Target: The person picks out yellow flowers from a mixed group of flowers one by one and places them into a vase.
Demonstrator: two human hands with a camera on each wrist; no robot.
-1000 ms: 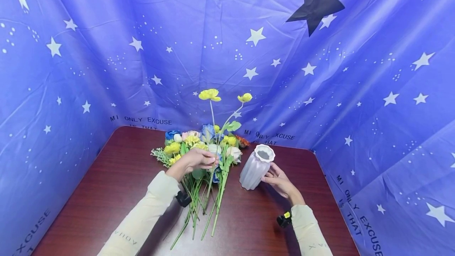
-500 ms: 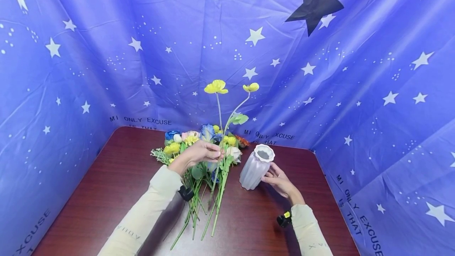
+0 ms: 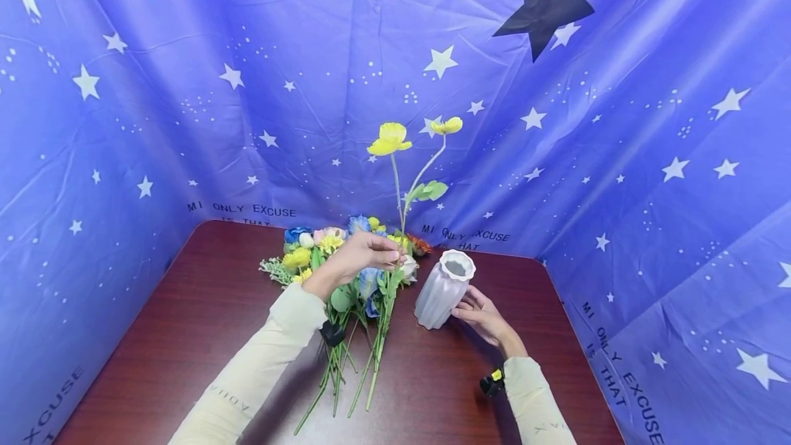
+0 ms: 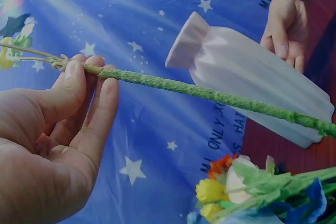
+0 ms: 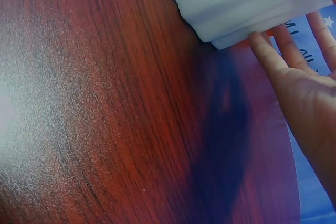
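Observation:
My left hand (image 3: 364,259) pinches the stem of a yellow artificial flower (image 3: 391,140) between thumb and fingertips. Two yellow blooms top its forked stalk, with a green leaf lower on one branch. In the left wrist view the green stem (image 4: 210,94) runs below the fingers and crosses in front of the vase. On the table's right half stands a pale, fluted vase (image 3: 440,299) with a scalloped mouth facing up. My right hand (image 3: 485,321) holds it low on its right side, the thumb in front and fingers behind. The right wrist view shows those fingers (image 5: 270,56) against the vase wall.
A heap of artificial flowers (image 3: 330,242) in blue, white, pink, yellow and orange lies left of the vase, its green stems (image 3: 377,356) pointing toward the near edge. Dark red wood covers the tabletop (image 3: 185,335). A blue star-patterned cloth (image 3: 309,33) hangs behind and at both sides.
My left hand has risen and shifted right with the yellow flower, lifting it higher above the heap and nearer the vase. The right hand and vase stay in place.

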